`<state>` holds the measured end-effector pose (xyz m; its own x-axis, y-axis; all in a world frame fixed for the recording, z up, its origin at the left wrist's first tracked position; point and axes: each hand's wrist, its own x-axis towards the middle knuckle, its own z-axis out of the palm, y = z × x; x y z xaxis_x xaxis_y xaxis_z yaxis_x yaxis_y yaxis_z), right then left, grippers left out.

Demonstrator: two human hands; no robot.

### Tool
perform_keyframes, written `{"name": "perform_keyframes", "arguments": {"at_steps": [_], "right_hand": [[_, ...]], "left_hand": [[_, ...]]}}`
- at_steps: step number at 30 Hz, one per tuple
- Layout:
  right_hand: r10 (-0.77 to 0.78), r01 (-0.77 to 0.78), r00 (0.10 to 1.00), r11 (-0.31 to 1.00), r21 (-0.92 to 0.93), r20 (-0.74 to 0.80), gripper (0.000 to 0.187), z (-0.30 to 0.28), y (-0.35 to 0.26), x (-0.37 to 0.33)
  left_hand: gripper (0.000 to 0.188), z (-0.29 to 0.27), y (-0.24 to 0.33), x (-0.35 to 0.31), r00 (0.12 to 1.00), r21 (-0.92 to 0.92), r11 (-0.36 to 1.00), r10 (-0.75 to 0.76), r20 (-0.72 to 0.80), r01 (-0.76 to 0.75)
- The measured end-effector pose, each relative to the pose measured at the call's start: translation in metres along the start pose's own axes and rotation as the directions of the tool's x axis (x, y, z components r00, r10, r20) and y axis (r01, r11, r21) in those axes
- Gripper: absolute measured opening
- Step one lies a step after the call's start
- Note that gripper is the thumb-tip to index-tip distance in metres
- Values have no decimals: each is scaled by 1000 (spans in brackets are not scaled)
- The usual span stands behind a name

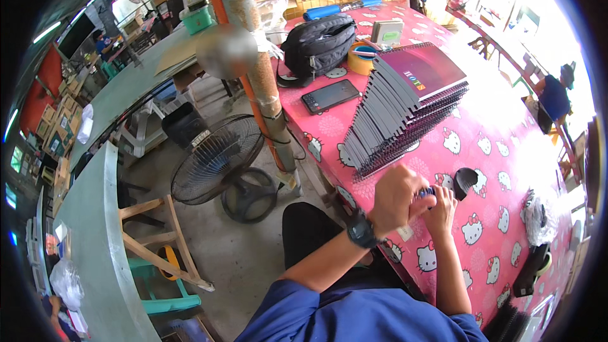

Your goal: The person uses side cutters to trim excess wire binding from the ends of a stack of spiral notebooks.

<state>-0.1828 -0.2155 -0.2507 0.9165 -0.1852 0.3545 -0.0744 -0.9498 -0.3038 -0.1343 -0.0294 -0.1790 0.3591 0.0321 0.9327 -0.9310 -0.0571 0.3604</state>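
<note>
Over the near edge of the table, my left hand (396,199) and my right hand (441,210) are closed close together. A small dark-blue thing (424,194) shows between their fingers; most of it is covered, so its kind is unclear. Just beyond my right hand lies a black curved piece (465,182), like a cap or ring. A tall, slanting stack of spiral-bound notebooks (405,98), the top one with a maroon cover, stands right beyond my left hand. My left wrist wears a black watch (362,230).
Pink patterned cloth (472,231) covers the table. A phone (330,97), black backpack (320,44) and yellow tape roll (361,57) lie beyond the notebooks. A tape dispenser (531,272) sits at right. A post (269,101) and a fan (218,158) stand left.
</note>
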Motion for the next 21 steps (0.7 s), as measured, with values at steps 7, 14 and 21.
{"name": "perform_keyframes", "arguments": {"at_steps": [7,14,21], "right_hand": [[55,-57,998,808,586,21,43,-18,-35,-15],[203,-393,649,-736,552,733,36,6,-46,-25],[-47,-445,784,-738,508,619,29,-7,-15,-30]], "left_hand": [[27,16,3,-64,947,54,968,-251,199,245],[30,21,1,-66,825,276,939,-318,467,206],[25,-16,-14,-89,947,20,967,-253,197,254]]}}
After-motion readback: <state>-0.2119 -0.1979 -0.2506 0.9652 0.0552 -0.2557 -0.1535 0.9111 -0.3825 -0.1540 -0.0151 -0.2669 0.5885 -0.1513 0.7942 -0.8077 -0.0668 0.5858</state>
